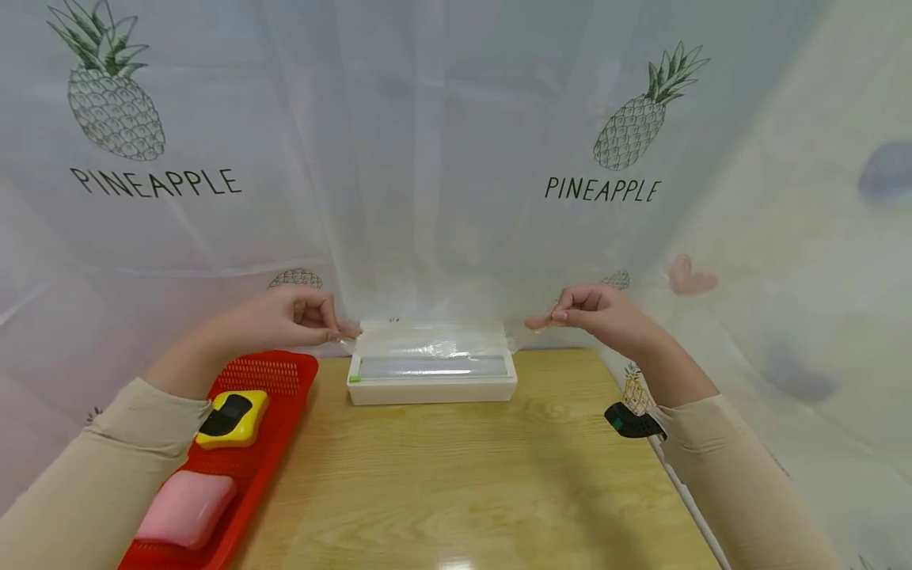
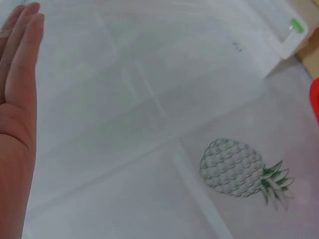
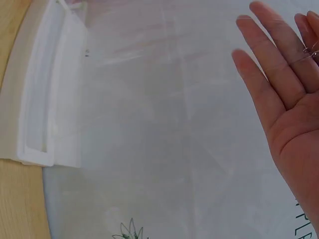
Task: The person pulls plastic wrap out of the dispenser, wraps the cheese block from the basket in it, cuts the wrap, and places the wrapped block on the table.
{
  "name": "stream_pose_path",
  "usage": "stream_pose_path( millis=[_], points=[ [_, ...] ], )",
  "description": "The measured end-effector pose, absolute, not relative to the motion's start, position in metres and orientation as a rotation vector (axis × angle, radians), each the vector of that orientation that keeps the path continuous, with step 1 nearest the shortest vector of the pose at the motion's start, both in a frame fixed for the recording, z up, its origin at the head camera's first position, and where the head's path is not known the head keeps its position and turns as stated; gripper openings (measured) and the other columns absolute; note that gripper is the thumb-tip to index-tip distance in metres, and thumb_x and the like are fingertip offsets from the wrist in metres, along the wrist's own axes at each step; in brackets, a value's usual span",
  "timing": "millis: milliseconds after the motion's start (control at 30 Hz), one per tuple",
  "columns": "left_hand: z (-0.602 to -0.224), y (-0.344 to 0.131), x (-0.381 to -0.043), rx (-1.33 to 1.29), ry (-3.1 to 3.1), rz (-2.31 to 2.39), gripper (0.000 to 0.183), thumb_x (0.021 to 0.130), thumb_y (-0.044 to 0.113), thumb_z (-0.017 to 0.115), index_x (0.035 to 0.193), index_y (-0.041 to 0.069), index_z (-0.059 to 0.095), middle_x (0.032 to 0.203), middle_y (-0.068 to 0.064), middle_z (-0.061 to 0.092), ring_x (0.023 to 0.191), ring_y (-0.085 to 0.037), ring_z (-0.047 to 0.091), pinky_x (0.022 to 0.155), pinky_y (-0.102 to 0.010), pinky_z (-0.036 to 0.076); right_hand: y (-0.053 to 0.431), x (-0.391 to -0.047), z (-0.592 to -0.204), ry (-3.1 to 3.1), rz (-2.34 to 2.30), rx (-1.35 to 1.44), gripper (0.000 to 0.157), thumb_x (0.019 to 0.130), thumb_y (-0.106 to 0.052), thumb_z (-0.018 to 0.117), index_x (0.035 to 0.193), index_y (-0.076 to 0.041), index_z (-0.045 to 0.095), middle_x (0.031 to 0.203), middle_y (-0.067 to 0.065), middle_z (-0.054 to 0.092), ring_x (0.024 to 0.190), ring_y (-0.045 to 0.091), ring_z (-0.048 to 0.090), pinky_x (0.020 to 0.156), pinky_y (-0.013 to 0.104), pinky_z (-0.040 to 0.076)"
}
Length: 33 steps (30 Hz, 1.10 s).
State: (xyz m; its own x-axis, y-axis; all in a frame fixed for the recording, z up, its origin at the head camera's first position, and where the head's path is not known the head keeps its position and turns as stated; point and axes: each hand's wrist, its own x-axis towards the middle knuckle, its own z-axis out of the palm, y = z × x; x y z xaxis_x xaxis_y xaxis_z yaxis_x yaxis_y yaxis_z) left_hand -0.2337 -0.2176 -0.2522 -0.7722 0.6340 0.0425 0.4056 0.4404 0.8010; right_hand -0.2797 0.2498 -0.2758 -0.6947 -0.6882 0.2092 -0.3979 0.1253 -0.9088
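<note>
At the far edge of the table stands a white cling film dispenser (image 1: 431, 392), a long box with a green piece at its left front corner. A sheet of clear cling film (image 1: 438, 347) stretches behind and above it. My left hand (image 1: 302, 317) pinches the film's left edge between thumb and finger. On the opposite side, my right hand (image 1: 594, 313) pinches the right edge. The right wrist view shows the film gathered near the thumb, with the other fingers (image 3: 269, 74) extended. From the left wrist, part of my hand and the dispenser's corner (image 2: 286, 47) are visible.
A red plastic basket (image 1: 285, 443) sits on the left of the wooden table (image 1: 456, 483), holding a yellow-and-black block (image 1: 252, 427) and a pink rounded block (image 1: 187, 507). A pale curtain (image 1: 427, 158) printed with pineapples hangs right behind the table.
</note>
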Motion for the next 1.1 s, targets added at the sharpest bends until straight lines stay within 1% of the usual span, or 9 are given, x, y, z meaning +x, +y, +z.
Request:
stream_pose_path(
  millis=[67,167,267,367,567,767,833,967,1100],
  points=[
    [-0.261,-0.218,-0.227,0.898,2.335,1.294,0.010,0.093,0.005,0.065,0.087,0.001,0.058,0.111,-0.011,0.070,0.106,-0.023,0.066,0.073,-0.025,0.051,0.252,-0.274,-0.282,2.092,-1.569,-1.118,0.019,0.103,-0.005,0.046,0.090,-0.006,0.060,0.114,0.013,0.069,0.117,0.026,0.059,0.102,0.029,0.040],
    [-0.273,-0.219,-0.216,0.942,2.254,1.309,0.011,0.093,0.007,0.066,0.090,-0.002,0.059,0.108,-0.012,0.071,0.106,-0.025,0.066,0.068,-0.026,0.051,0.254,-0.263,-0.292,2.020,-1.544,-1.145,0.019,0.104,-0.002,0.041,0.094,-0.001,0.058,0.115,0.017,0.068,0.114,0.029,0.061,0.101,0.029,0.042],
    [-0.288,-0.218,-0.206,0.998,2.224,1.275,0.010,0.092,0.009,0.068,0.090,0.000,0.063,0.104,-0.010,0.072,0.101,-0.023,0.068,0.074,-0.029,0.055,0.256,-0.250,-0.303,1.994,-1.491,-1.107,0.018,0.104,-0.002,0.041,0.097,0.002,0.056,0.115,0.019,0.067,0.111,0.032,0.062,0.099,0.029,0.043],
    [-0.308,-0.217,-0.196,1.008,2.170,1.249,0.003,0.090,0.007,0.069,0.089,0.007,0.066,0.104,-0.007,0.072,0.098,-0.019,0.069,0.078,-0.032,0.056,0.256,-0.237,-0.316,1.980,-1.416,-1.059,0.017,0.104,-0.005,0.042,0.096,0.004,0.054,0.114,0.020,0.067,0.111,0.034,0.062,0.098,0.028,0.043],
    [-0.353,-0.212,-0.172,0.971,2.000,1.265,0.004,0.089,0.005,0.069,0.088,0.008,0.067,0.102,-0.002,0.072,0.101,-0.016,0.068,0.080,-0.028,0.055,0.253,-0.215,-0.360,1.793,-1.412,-1.025,0.017,0.103,-0.002,0.042,0.098,0.011,0.051,0.109,0.024,0.067,0.109,0.039,0.062,0.098,0.031,0.045],
    [-0.396,-0.208,-0.150,0.950,1.897,1.302,0.007,0.088,0.006,0.071,0.084,0.003,0.067,0.101,0.003,0.072,0.099,-0.015,0.068,0.080,-0.025,0.054,0.251,-0.194,-0.418,1.635,-1.436,-0.905,0.020,0.102,-0.002,0.043,0.096,0.016,0.048,0.100,0.009,0.069,0.111,0.038,0.061,0.099,0.032,0.044],
    [-0.410,-0.206,-0.146,0.943,1.911,1.294,0.008,0.087,0.008,0.072,0.082,0.003,0.067,0.100,0.005,0.072,0.098,-0.013,0.068,0.080,-0.023,0.054,0.251,-0.190,-0.435,1.615,-1.448,-0.867,0.021,0.102,-0.002,0.044,0.097,0.018,0.048,0.097,0.007,0.068,0.112,0.039,0.060,0.100,0.031,0.044],
    [-0.436,-0.204,-0.137,0.900,1.979,1.243,0.008,0.086,0.009,0.073,0.079,0.005,0.070,0.097,0.010,0.072,0.095,-0.008,0.067,0.081,-0.020,0.052,0.249,-0.183,-0.466,1.607,-1.459,-0.820,0.023,0.100,-0.002,0.048,0.096,0.020,0.049,0.103,0.019,0.069,0.112,0.040,0.060,0.100,0.030,0.043],
    [-0.459,-0.201,-0.128,0.869,2.099,1.162,0.009,0.085,0.008,0.074,0.077,0.008,0.071,0.095,0.013,0.071,0.094,-0.005,0.065,0.082,-0.021,0.052,0.248,-0.177,-0.492,1.642,-1.468,-0.776,0.023,0.096,-0.002,0.051,0.094,0.021,0.050,0.110,0.030,0.064,0.112,0.039,0.060,0.098,0.029,0.044]
  ],
)
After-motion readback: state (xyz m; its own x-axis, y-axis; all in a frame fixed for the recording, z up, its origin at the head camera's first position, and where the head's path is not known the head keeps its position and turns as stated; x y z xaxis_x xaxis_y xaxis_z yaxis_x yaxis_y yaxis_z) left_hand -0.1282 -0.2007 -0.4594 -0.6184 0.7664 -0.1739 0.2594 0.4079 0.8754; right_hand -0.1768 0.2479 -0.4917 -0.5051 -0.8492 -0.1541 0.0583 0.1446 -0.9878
